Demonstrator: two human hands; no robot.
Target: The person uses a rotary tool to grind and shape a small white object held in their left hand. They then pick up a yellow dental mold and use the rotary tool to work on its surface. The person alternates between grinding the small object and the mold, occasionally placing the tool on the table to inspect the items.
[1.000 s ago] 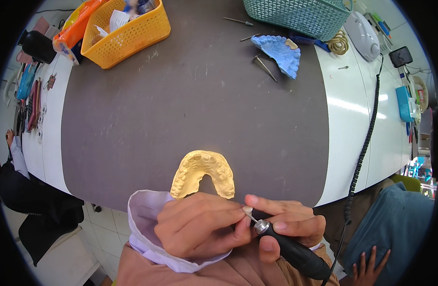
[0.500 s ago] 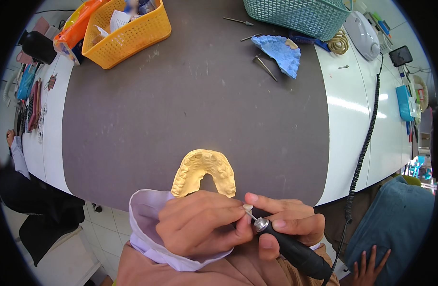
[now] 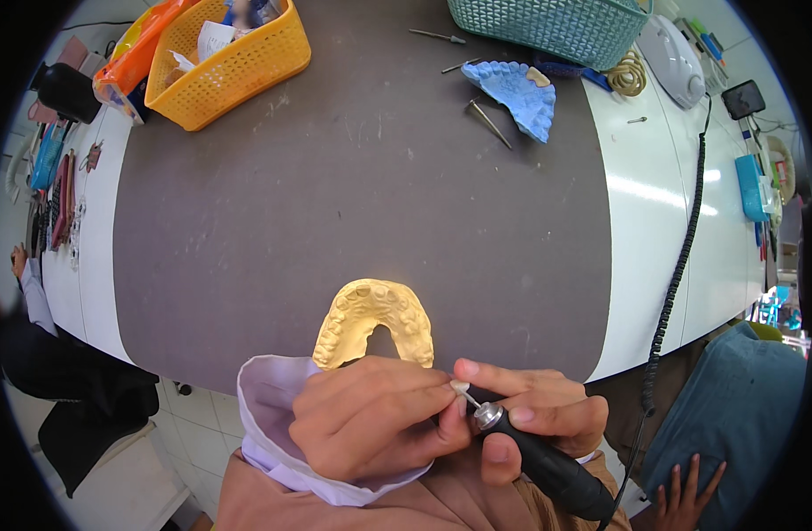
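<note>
My right hand is wrapped round a black dental handpiece with a silver collar. A thin bur reaches from its tip to a small cream-coloured tooth crown. Between the thumb and fingers of my left hand that crown is pinched, partly hidden by the fingertips. My right index finger stretches out close beside it. Just beyond my left hand, a yellow plaster dental model in a horseshoe shape lies on the grey mat.
A blue dental model and several loose burs lie at the far right of the mat. Yellow and teal baskets stand at the back. The coiled cord runs down the right from a white control unit. Another person's hand rests at lower right.
The view has shifted very slightly. Both hands keep the same grip, with the bur still at the crown.
</note>
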